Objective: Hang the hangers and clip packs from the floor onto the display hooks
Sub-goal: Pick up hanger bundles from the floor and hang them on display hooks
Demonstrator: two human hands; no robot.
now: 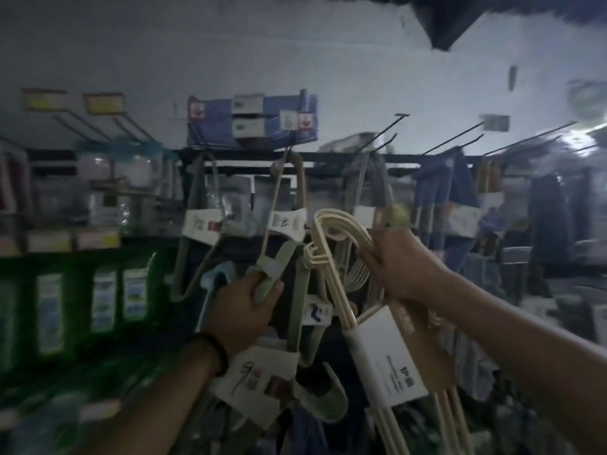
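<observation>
My left hand (244,307) is closed around the neck of a grey-green hanger pack (297,310) with a white paper band (259,385); a light blue hanger (215,280) sticks out behind that hand. My right hand (399,262) grips a pack of cream hangers (338,234) bound by a white label sleeve (384,359), hooks raised. Above and beyond both hands, black display hooks (391,129) jut from a dark rail (377,157). Two banded hanger packs (289,205) hang from that rail. The frame is blurred.
More long hooks (525,136) stick out at the right, with blue hanger packs (450,192) below them. A blue box (253,121) sits on top of the rail. Green crates (82,290) with labelled packs fill the left. Yellow price tags (105,103) sit at the upper left.
</observation>
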